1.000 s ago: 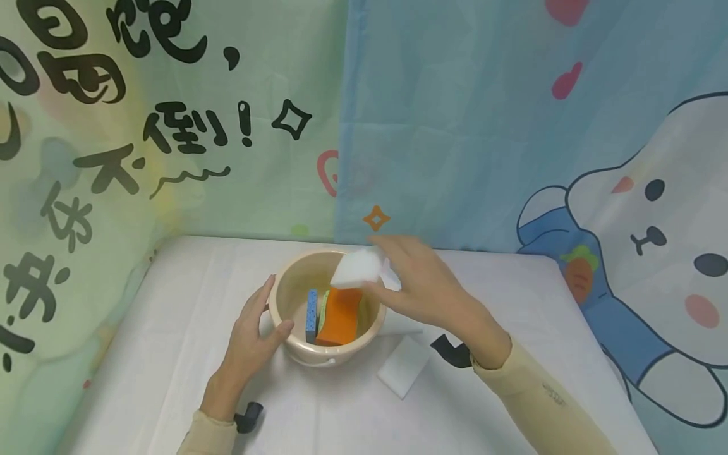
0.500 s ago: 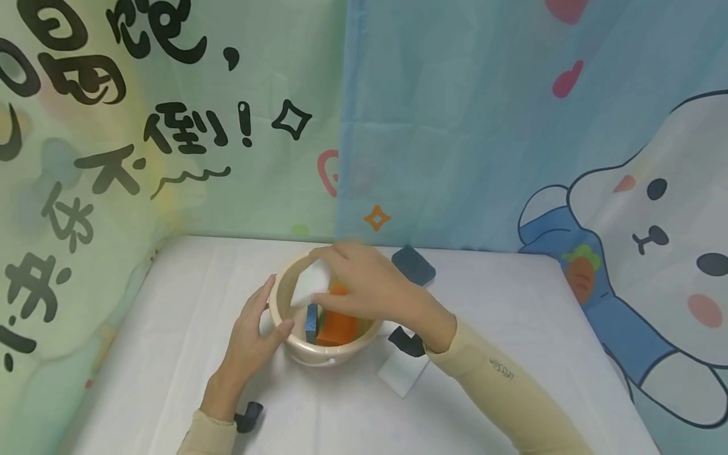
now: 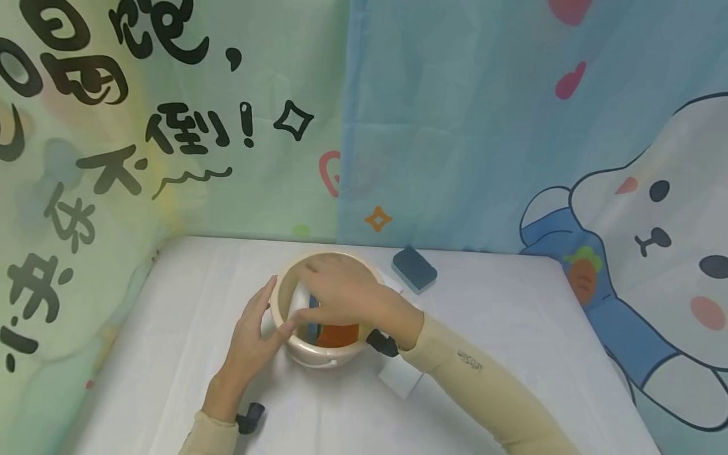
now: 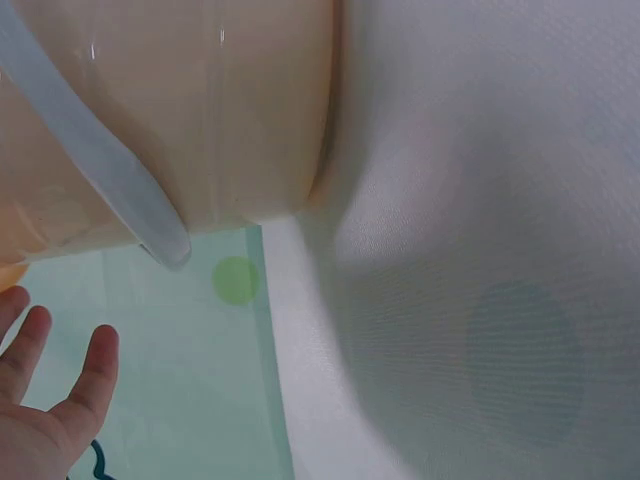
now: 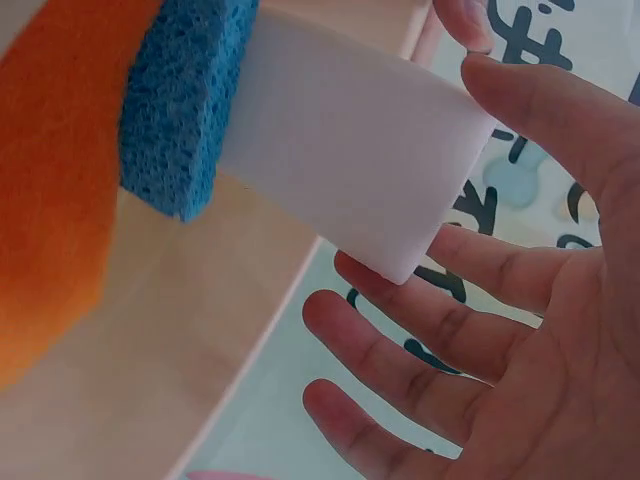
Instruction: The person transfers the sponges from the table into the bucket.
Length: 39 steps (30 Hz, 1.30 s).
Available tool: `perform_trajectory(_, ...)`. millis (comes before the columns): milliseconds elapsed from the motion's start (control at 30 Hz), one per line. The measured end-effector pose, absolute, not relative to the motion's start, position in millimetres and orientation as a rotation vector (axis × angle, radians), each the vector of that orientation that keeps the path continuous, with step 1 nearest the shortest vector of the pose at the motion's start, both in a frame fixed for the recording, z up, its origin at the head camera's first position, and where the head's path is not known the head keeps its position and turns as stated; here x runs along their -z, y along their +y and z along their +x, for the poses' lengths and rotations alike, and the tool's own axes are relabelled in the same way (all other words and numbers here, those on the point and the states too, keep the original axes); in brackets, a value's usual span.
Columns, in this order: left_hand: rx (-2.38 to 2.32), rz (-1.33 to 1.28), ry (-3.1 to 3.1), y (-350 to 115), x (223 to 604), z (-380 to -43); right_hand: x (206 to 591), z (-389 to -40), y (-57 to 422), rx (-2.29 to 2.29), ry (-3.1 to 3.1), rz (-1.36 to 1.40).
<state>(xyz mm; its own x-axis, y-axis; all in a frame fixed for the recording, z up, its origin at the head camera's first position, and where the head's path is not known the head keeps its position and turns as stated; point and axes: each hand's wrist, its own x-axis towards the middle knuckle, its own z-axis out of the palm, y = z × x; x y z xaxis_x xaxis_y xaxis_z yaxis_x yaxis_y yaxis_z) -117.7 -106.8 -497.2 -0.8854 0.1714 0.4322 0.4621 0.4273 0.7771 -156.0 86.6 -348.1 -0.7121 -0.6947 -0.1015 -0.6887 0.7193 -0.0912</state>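
Observation:
A cream bucket stands on the white table with a pale handle down against its outside. My left hand rests against its left side, thumb at the rim and fingers spread along the wall. My right hand reaches in over the rim, pinching a white sponge between thumb and fingers. That sponge stands on edge near the bucket's left wall, beside a blue sponge. Right of the blue one lies an orange cloth-like piece, partly hidden under my right hand.
A dark blue-grey sponge lies on the table behind and right of the bucket. A flat white piece lies near the bucket's front right, partly under my right forearm. A printed curtain hangs behind the table.
My right hand has carried the white sponge leftward and down into the bucket. The dark blue-grey sponge on the table has come into view. My left hand stays at the bucket.

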Motion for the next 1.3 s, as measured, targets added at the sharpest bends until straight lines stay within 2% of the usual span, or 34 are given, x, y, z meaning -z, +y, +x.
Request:
perform_trajectory(267, 1.452, -0.548, -2.404, -106.8, 496.4, -117.1, 352.1, -157.0, 83.1, 0.018, 2.814, -1.213)
perform_trajectory(600, 1.453, -0.526, -2.416, -105.4, 493.7, -115.9, 351.1, -155.3, 96.2, 0.174, 2.841, -1.168)
perform_trajectory(800, 1.452, -0.513, -2.41, -104.5, 495.5, -117.1, 343.2, -144.7, 120.0, 0.28, 2.902, -1.091)
perform_trajectory(1100, 1.454, -0.473, -2.422, -103.9, 493.8, -115.0, 346.8, -127.3, 167.4, 0.366, 3.034, -1.115)
perform_trajectory(1300, 1.447, -0.476, -2.424, -103.4, 494.2, -115.0, 354.1, -115.3, 195.7, 0.421, 3.08, -0.995)
